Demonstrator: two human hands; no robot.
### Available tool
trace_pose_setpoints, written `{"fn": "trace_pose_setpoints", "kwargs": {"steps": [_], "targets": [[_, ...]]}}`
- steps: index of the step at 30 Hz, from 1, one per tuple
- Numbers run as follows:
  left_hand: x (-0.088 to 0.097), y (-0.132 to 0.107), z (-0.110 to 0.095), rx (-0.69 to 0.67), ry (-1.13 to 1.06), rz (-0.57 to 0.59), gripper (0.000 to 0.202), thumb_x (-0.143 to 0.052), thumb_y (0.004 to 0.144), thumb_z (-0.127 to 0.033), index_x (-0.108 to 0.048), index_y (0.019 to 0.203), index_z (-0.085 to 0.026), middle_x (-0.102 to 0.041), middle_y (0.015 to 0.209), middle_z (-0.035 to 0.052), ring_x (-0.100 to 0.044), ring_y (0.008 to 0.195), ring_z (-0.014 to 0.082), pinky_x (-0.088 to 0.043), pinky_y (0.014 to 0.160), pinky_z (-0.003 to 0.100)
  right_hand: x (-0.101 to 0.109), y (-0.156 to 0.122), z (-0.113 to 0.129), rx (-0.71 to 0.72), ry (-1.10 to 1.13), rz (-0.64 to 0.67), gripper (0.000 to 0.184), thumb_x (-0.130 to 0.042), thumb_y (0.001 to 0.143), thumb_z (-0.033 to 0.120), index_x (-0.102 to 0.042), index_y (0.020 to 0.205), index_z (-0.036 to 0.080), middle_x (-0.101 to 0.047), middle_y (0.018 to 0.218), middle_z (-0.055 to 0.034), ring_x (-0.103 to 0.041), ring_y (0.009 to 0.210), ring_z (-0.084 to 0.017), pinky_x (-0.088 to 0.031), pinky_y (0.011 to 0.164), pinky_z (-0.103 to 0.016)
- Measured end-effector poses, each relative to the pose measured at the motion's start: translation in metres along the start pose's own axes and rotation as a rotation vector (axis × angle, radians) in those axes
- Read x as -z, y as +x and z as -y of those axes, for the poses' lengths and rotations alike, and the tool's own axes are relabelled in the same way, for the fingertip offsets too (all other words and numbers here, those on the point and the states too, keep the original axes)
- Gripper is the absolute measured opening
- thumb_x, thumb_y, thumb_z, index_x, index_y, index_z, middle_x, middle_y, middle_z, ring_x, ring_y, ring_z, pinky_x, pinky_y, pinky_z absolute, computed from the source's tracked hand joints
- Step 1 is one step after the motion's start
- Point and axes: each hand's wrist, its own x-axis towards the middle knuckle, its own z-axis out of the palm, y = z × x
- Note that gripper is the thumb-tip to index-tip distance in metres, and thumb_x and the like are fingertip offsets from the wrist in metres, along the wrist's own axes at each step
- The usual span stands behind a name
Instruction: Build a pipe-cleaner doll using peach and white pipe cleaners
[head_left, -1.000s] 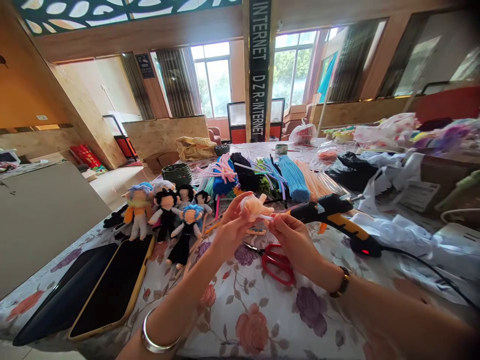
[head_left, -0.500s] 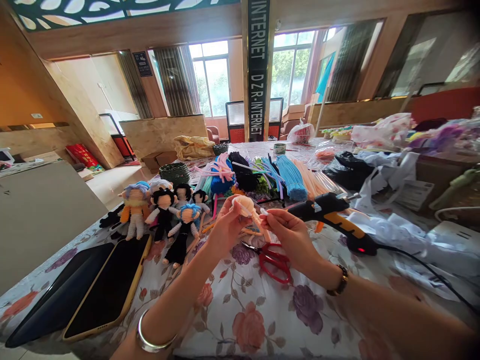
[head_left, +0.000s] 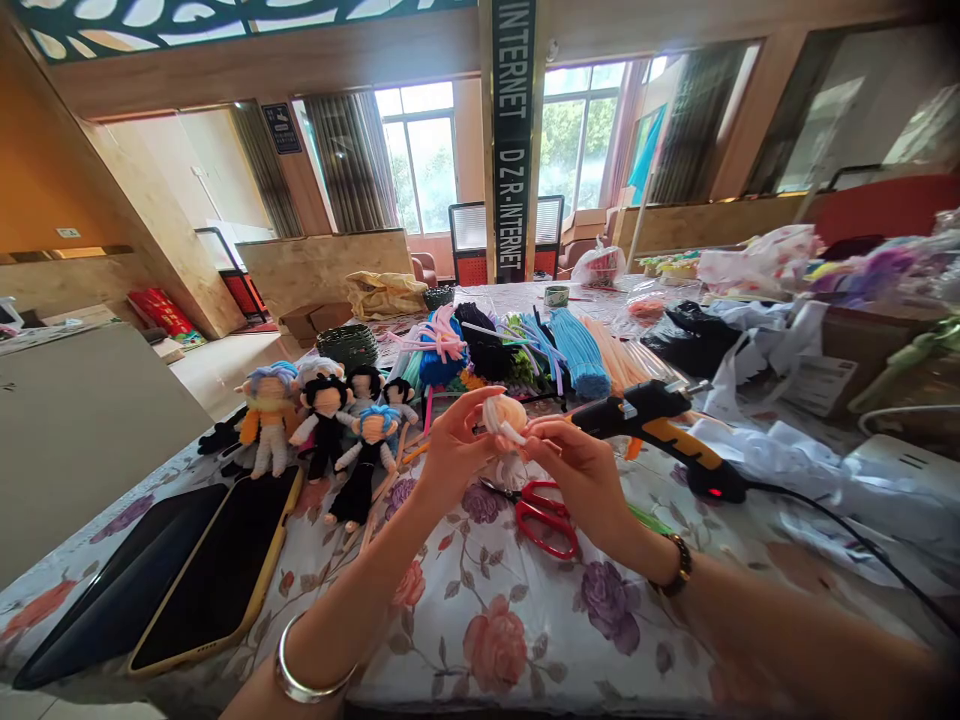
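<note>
Mid-frame, the left hand (head_left: 452, 450) grips a rounded, fuzzy peach ball (head_left: 511, 410); the right hand (head_left: 581, 468) pinches a soft white strip (head_left: 513, 433) at its edge, above glossy red-handled scissors (head_left: 524, 514).

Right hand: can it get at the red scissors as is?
Probably yes: the red scissors lie close by the right hand, nothing visible on top, though it seems to be pinching a white strip.

Toward me from my fingers (head_left: 556, 440) I have open passage over the flowered bench (head_left: 555, 665), but the red scissors (head_left: 537, 520) lie just below them, the glue gun (head_left: 661, 432) blocks their right, the dolls (head_left: 328, 440) crowd their left, and fuzzy bundles (head_left: 579, 355) bar the way beyond.
</note>
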Motion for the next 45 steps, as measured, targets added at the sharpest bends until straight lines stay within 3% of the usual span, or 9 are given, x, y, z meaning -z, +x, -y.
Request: {"fn": "trace_pose_setpoints", "kwargs": {"steps": [6,16,32,39,45], "targets": [[-0.002,-0.001,-0.002,0.034,-0.009,-0.011,0.059,-0.087,0.047,-0.029,-0.071,0.104,-0.025,-0.068,0.089,0.0023,-0.058,0.077,0.0133,-0.048,0.072,0.023,-0.003,-0.002,0.005,-0.044,-0.01,-0.005,0.021,-0.067,0.077,0.04,-0.065,0.072,0.02,-0.06,0.074,-0.0006,-0.053,0.067,-0.012,-0.046,0.065,-0.025],[0.002,0.0,-0.006,0.015,0.004,-0.015,0.053,-0.084,0.056,-0.028,-0.07,0.107,-0.027,-0.067,0.103,0.0014,-0.058,0.091,0.0144,-0.044,0.082,0.024,-0.002,-0.001,0.005,-0.108,-0.034,0.014,0.025,-0.065,0.078,0.043,-0.064,0.07,0.02,-0.056,0.07,-0.0008,-0.048,0.066,-0.012,-0.041,0.06,-0.025],[-0.006,-0.004,-0.009,0.077,0.04,0.035,0.052,-0.079,0.063,-0.036,-0.068,0.112,-0.024,-0.068,0.086,0.0023,-0.057,0.076,0.0124,-0.045,0.072,0.023,-0.001,-0.003,0.003,-0.114,-0.032,0.012,0.025,-0.063,0.079,0.043,-0.062,0.07,0.02,-0.053,0.066,0.0005,-0.046,0.062,-0.012,-0.037,0.056,-0.024],[-0.01,-0.006,-0.014,0.125,0.095,-0.028,0.046,-0.074,0.07,-0.033,-0.066,0.115,-0.022,-0.064,0.073,0.0,-0.058,0.072,0.012,-0.045,0.069,0.023,0.0,0.002,0.005,-0.139,-0.05,-0.001,0.026,-0.066,0.075,0.044,-0.064,0.067,0.019,-0.054,0.062,0.0003,-0.045,0.06,-0.012,-0.037,0.055,-0.025],[-0.013,-0.005,-0.019,0.136,0.147,-0.071,0.045,-0.073,0.07,-0.038,-0.068,0.111,-0.021,-0.068,0.081,0.0008,-0.057,0.067,0.009,-0.047,0.064,0.02,0.002,0.01,0.012,-0.097,-0.055,0.035,0.021,-0.07,0.072,0.039,-0.069,0.066,0.019,-0.059,0.07,-0.0008,-0.051,0.065,-0.012,-0.044,0.06,-0.026]]}}
